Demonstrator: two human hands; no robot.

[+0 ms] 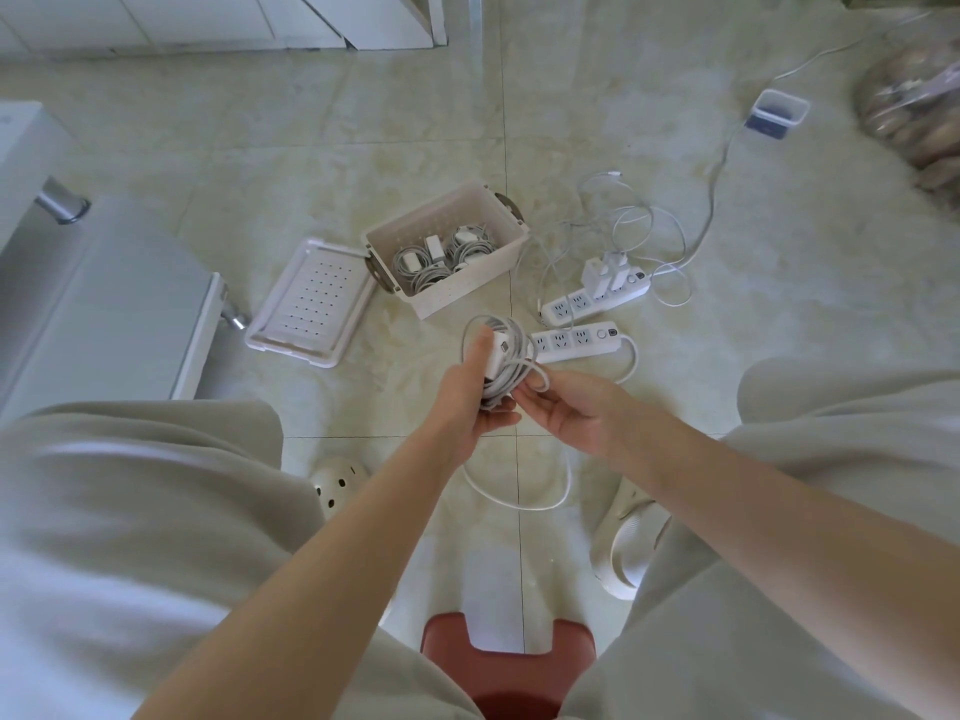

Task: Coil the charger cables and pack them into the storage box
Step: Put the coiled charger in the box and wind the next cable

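Observation:
My left hand grips a white charger with its cable wound into a coil, thumb pressed on the charger block. My right hand pinches the loose end of that cable at the coil's lower right. A slack loop of the same cable hangs down to the floor between my forearms. The pale storage box stands on the floor just beyond my hands, holding several coiled chargers. Its perforated lid lies to its left.
Two white power strips lie right of the box, the farther one with chargers plugged in and loose cables tangled behind it. A small container sits far right. A red stool is under me; slippers are beside my legs.

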